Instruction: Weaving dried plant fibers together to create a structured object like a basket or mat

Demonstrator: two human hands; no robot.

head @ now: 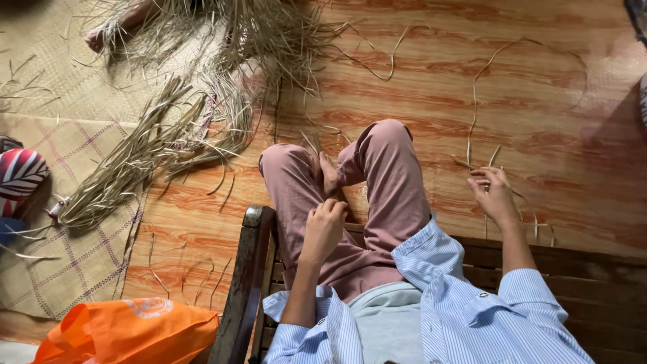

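Note:
I sit on a dark wooden bench (251, 269) with my legs in pink trousers (377, 175) crossed. My right hand (494, 194) is out to the right, its fingers pinched on a long thin straw strip (474, 101) that curves up across the wood-grain floor. My left hand (325, 226) is loosely curled over my thigh near my foot; whether it holds a strand I cannot tell. Bundles of dried straw strips (145, 158) lie on the floor at the left, and a looser tangle of straw (269, 34) spreads at the top.
A woven mat with purple check lines (74, 256) covers the floor at the left. An orange plastic bag (128, 330) lies at the bottom left. A red and white striped object (19, 174) sits at the left edge. Another person's foot (101, 34) shows at the top left.

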